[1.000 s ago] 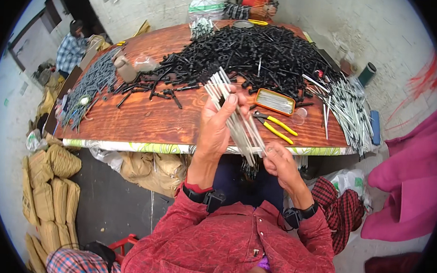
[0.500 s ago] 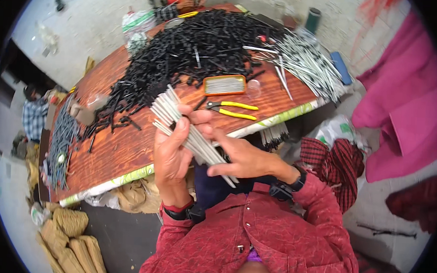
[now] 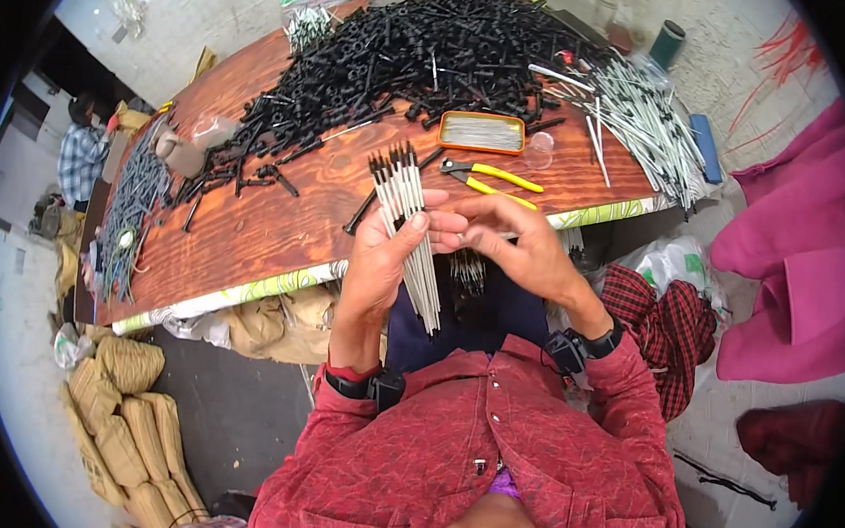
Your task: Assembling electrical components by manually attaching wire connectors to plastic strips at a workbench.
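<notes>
My left hand (image 3: pixel 377 262) is closed round a bundle of thin off-white rods (image 3: pixel 423 283). Black tips fan out at the bundle's top, and its lower end hangs over my lap. Beside it, my right hand (image 3: pixel 530 251) has its thumb and fingers drawn together, close to my left fingertips. Whatever it pinches, if anything, is too small to make out. On the table beyond lie cutting pliers with yellow handles (image 3: pixel 504 176) and an orange-rimmed tin (image 3: pixel 482 133) of thin metal pins. More dark-tipped rods (image 3: pixel 467 274) show below my hands.
A big heap of black parts (image 3: pixel 395 62) covers much of the wooden table (image 3: pixel 253 222). White rods (image 3: pixel 644 132) are piled at its right end, grey strands (image 3: pixel 134 206) at its left. A clear round cup (image 3: pixel 539 151) stands near the tin. Another person (image 3: pixel 82 155) is at far left.
The rod bundle has swung from a slant to nearly upright, with black tips now showing at the top. My right hand has come off its lower part and moved up beside it.
</notes>
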Action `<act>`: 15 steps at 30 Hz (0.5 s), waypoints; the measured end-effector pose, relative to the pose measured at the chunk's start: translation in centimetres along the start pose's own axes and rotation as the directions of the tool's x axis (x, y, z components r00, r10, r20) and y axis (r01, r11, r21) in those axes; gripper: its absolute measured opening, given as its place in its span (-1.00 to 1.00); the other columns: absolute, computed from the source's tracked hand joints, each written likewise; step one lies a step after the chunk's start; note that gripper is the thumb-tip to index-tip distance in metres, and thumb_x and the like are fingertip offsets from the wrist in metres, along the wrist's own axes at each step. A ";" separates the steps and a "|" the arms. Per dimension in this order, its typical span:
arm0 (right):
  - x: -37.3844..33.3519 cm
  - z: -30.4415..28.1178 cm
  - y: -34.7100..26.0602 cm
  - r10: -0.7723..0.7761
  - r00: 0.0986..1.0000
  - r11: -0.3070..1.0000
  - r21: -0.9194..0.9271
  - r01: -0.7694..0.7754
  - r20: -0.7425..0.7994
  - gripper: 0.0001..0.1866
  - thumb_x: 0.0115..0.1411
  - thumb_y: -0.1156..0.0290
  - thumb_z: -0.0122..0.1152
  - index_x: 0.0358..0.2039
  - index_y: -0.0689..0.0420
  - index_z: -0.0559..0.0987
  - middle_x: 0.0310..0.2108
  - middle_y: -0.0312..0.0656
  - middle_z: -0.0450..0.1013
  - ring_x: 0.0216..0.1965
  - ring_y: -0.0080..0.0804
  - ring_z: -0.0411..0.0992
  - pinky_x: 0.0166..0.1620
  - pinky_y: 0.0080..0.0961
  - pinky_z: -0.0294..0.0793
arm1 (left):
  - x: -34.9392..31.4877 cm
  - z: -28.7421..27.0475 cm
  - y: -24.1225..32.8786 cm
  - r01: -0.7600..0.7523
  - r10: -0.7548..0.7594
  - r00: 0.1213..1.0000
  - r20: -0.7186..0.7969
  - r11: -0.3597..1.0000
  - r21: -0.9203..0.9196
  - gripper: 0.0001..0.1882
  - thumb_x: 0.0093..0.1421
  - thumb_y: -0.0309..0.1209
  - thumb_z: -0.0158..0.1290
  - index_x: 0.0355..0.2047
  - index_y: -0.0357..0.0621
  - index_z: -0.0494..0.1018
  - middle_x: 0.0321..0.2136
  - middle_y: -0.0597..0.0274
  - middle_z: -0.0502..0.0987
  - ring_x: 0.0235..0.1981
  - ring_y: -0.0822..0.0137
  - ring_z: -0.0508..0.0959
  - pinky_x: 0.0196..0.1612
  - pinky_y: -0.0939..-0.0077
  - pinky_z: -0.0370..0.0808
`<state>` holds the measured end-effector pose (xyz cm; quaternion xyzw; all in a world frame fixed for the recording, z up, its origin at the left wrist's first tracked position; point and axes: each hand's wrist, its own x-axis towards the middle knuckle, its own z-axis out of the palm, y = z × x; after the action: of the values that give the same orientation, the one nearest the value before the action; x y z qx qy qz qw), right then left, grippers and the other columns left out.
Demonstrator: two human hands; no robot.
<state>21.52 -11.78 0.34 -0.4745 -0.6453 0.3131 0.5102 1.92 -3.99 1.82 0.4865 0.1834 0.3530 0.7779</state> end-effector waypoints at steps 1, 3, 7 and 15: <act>0.4 0.1 -0.3 0.004 1.000 1.000 0.006 -0.004 0.011 -0.56 0.23 0.33 0.24 0.05 0.26 0.43 -0.14 -0.19 0.51 -0.16 -0.45 0.48 -0.06 -0.47 0.47 | -0.1 -0.3 -0.2 0.019 -0.019 1.000 0.013 1.000 -0.009 -0.62 0.33 -0.40 -0.01 0.09 -0.36 0.32 -0.22 -0.05 0.58 -0.27 0.25 0.62 -0.13 0.36 0.59; 1.2 0.2 -1.5 0.066 0.996 0.994 0.089 -0.060 -0.068 -0.60 0.24 0.37 0.23 0.04 0.25 0.46 -0.13 -0.21 0.50 -0.15 -0.53 0.46 -0.07 -0.53 0.47 | 0.0 -0.5 -0.4 0.040 -0.040 0.999 0.027 0.999 -0.021 -0.62 0.33 -0.41 0.00 0.09 -0.36 0.32 -0.23 -0.03 0.58 -0.27 0.25 0.62 -0.14 0.36 0.60; 2.6 1.0 -2.8 0.032 0.992 0.993 0.120 -0.017 -0.119 -0.62 0.24 0.43 0.23 0.05 0.25 0.47 -0.13 -0.23 0.50 -0.18 -0.58 0.45 -0.09 -0.58 0.47 | 0.0 -0.5 -0.2 0.026 -0.034 0.994 0.108 0.996 0.080 -0.64 0.35 -0.33 -0.03 0.05 -0.35 0.37 -0.22 -0.06 0.59 -0.24 0.23 0.62 -0.11 0.35 0.57; 3.9 1.9 -3.7 0.003 1.000 0.957 0.289 -0.001 -0.008 -0.63 0.22 0.53 0.20 0.05 0.27 0.47 -0.18 -0.21 0.53 -0.20 -0.55 0.49 -0.11 -0.58 0.51 | -1.9 -0.6 0.0 0.123 -0.150 0.973 0.175 0.980 0.158 -0.66 0.38 -0.34 -0.08 0.02 -0.36 0.37 -0.23 -0.04 0.59 -0.24 0.27 0.62 -0.12 0.42 0.57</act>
<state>18.49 -9.32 4.44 -0.3970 -0.5899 0.4026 0.5765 0.27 -5.05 1.42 0.5592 0.1683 0.2373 0.7763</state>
